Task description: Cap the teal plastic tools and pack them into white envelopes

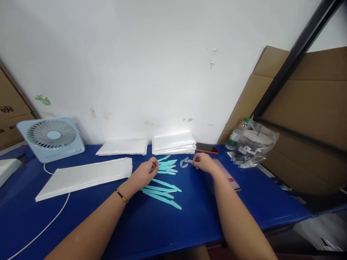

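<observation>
Several slim turquoise eyebrow razors [162,198] lie fanned out on the blue table, in an upper and a lower group. Over the left ends of the upper group, my left hand [145,174] is closed, thumb and fingers pinched on a razor; its fingers hide part of what they hold. Small clear plastic blade caps [184,165] lie just right of the razor tips. My right hand [203,163] is closed in a pinch on one of these caps, beside the small pile.
Flat white padded packets [89,177] lie at left, with two stacks [173,142] against the wall. A light blue fan [52,139] stands far left, its white cable crossing the table. Phones [207,147], a bottle [235,139] and a bagged cup [253,144] are at right.
</observation>
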Demonstrator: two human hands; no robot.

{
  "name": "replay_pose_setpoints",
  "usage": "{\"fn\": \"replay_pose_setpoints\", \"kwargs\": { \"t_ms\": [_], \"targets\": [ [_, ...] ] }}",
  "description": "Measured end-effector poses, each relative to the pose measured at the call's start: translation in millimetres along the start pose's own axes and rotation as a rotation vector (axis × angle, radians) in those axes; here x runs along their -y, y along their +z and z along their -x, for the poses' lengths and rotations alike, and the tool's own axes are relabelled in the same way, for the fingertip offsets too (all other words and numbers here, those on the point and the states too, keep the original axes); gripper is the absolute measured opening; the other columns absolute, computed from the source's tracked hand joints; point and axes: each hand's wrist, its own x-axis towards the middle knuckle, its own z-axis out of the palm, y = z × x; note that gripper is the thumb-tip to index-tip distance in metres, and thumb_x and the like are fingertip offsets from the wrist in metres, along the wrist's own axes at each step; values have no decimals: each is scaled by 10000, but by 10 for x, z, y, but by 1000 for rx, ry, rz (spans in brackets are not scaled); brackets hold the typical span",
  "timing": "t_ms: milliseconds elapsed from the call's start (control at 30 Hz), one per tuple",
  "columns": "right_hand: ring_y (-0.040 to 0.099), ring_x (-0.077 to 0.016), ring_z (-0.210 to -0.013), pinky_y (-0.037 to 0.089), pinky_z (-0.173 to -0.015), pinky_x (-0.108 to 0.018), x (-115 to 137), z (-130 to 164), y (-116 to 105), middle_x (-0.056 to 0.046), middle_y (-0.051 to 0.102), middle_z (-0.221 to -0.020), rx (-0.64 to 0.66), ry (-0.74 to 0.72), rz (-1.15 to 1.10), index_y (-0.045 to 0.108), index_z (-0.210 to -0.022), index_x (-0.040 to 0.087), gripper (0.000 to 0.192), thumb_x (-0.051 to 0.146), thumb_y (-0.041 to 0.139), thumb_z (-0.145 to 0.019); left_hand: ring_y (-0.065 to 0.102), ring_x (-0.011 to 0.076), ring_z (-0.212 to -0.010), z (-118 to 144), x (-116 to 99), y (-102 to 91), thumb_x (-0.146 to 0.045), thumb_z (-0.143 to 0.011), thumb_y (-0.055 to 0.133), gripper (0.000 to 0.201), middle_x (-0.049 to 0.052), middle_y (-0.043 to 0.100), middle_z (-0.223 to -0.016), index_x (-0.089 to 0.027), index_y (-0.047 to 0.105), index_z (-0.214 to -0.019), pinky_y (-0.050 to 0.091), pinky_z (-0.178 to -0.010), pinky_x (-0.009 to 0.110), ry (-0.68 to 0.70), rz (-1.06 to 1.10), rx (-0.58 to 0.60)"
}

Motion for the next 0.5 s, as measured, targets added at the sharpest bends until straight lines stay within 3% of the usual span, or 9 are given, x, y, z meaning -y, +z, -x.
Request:
{"fn": "replay_pose_setpoints", "kwargs": {
  "t_ms": [100, 267, 500],
  "targets": [
    [618, -136, -553, 451, -551, -224, 96, 25, -38, -18, 657, -633, -58, -134, -275, 632, -788, 145, 138, 275, 618, -743, 439, 132, -587, -2, 8, -1, -357, -865, 361, 171, -30, 483, -658, -210, 445, -845, 334, -563, 257, 2, 21, -21],
    [665, -206, -693, 508, -624, -296, 210, 33, -4, -58, 691, -691, -135, -237, -731, 680, -810, 141, 297, 378, 737, -640, 452, 131, -593, -12, 20, 3, -372, -858, 370, 183, -27, 516, -664, -206, 448, -846, 348, -573, 260, -8, 85, -33],
    [678, -211, -736, 546, -703, -339, 307, 93, 22, -61, 708, -731, -50, -283, -842, 713, -813, 154, 287, 337, 784, -603, 483, 135, -619, -29, 53, 9, -396, -854, 390, 198, -23, 545, -679, -208, 452, -835, 366, -584, 253, -18, 164, -19]
  ]
}}
